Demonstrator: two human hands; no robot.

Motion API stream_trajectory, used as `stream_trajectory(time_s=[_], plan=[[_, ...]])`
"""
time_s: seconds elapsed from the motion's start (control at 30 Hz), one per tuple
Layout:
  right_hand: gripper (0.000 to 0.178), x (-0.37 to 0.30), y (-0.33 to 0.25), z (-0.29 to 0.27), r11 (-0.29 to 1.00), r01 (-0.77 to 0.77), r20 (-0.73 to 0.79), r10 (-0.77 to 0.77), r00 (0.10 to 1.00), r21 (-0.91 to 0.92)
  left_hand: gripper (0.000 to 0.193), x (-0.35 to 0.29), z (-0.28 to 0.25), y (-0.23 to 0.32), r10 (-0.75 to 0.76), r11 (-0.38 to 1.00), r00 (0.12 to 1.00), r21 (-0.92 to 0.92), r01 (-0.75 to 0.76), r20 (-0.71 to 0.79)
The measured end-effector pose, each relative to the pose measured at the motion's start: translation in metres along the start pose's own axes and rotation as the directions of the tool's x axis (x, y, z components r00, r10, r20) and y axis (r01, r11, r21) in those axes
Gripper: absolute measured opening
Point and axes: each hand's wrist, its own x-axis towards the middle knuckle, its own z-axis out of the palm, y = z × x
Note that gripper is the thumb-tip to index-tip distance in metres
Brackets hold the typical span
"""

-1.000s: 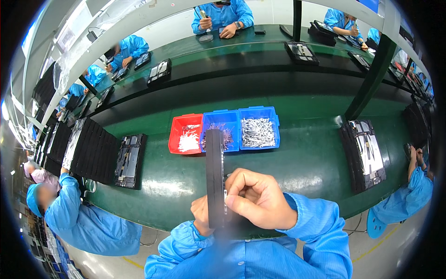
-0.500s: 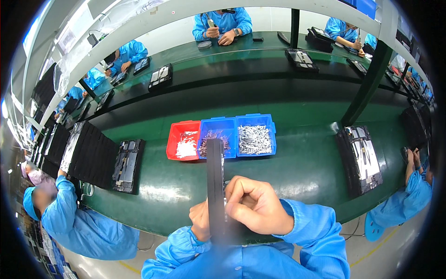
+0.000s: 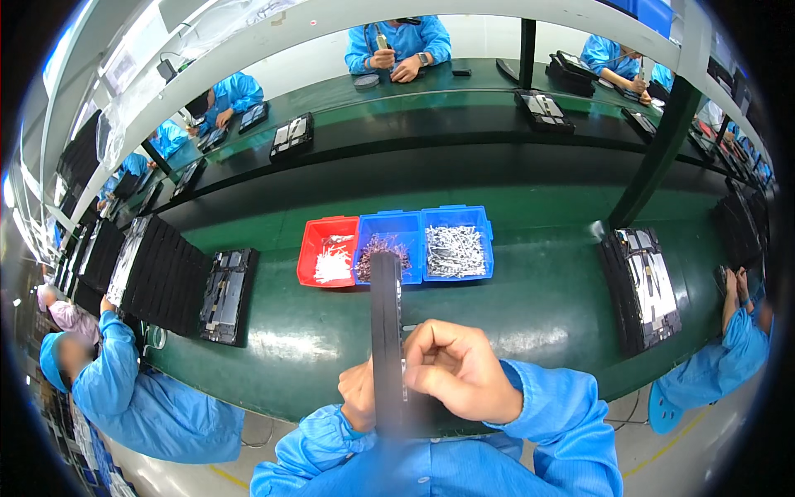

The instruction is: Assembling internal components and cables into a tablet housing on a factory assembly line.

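Observation:
A thin black slab-like device stands on edge toward me, so I see mostly its narrow side. My left hand is closed around its left side, with the fingertips hidden behind it. On the other side, my right hand has thumb and forefinger pinched together against the device's right face. Whatever sits in that pinch is too small or hidden to make out. Beyond the device is a red bin of white strips. Beside it stand a blue bin of brownish small parts and another blue bin of silvery-white parts.
Stacked black trays rise at the left, with an open device beside them. Another tray stack stands at the right by a dark post. Trays lie on the far belt. Co-workers sit around.
The trays on the far belt have shifted slightly to the right. My right hand has moved a little down along the device, still pinched; my left hand keeps its grip.

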Motion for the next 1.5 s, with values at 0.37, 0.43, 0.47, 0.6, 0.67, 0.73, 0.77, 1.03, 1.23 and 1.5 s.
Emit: stream_trajectory(time_s=[0.37,0.43,0.47,0.6,0.67,0.73,0.77,1.03,1.23,1.5], plan=[[0.008,0.002,-0.003,-0.002,0.999,-0.027,-0.027,0.028,0.999,0.042,0.068,0.017,0.0,0.01,0.042,0.999,0.999,0.019,-0.043,0.011],[0.009,0.002,-0.004,-0.001,0.998,-0.026,-0.029,0.027,0.999,0.052,0.069,0.017,0.002,0.009,0.082,0.996,0.997,0.042,-0.082,0.003],[0.011,0.003,-0.003,-0.001,0.999,-0.014,-0.053,0.016,0.998,0.039,0.069,0.014,0.003,0.009,0.077,0.996,0.997,0.043,-0.078,0.005],[0.022,0.002,0.006,0.001,0.998,0.04,-0.103,-0.034,0.994,0.055,0.025,0.011,0.003,0.007,-0.024,1.0,0.999,0.001,0.024,0.045],[0.031,0.001,0.017,0.002,0.992,0.075,-0.107,-0.065,0.992,0.099,0.071,0.018,0.002,0.007,0.076,0.997,0.995,0.021,-0.077,0.06],[0.041,-0.002,0.026,0.004,0.982,0.116,-0.111,-0.1,0.989,0.146,0.07,0.022,0.004,0.008,0.074,0.997,0.997,0.0,-0.074,0.036],[0.045,-0.005,0.029,0.006,0.978,0.162,-0.117,-0.148,0.982,0.129,0.07,0.024,0.005,0.01,0.075,0.997,0.997,-0.018,-0.075,0.012],[0.038,-0.001,0.01,0.005,0.996,-0.005,-0.107,0.014,0.994,0.085,0.069,0.021,0.002,0.008,0.061,0.998,0.998,0.029,-0.062,0.02],[0.026,0.003,0.014,0.0,0.996,0.069,-0.139,-0.061,0.988,0.056,0.026,0.019,0.003,0.016,-0.054,0.999,0.997,-0.003,0.054,0.047],[0.024,0.006,0.009,-0.005,0.998,0.041,-0.116,-0.035,0.993,0.047,0.028,0.024,0.003,0.019,-0.043,0.999,0.999,-0.011,0.043,0.032]])
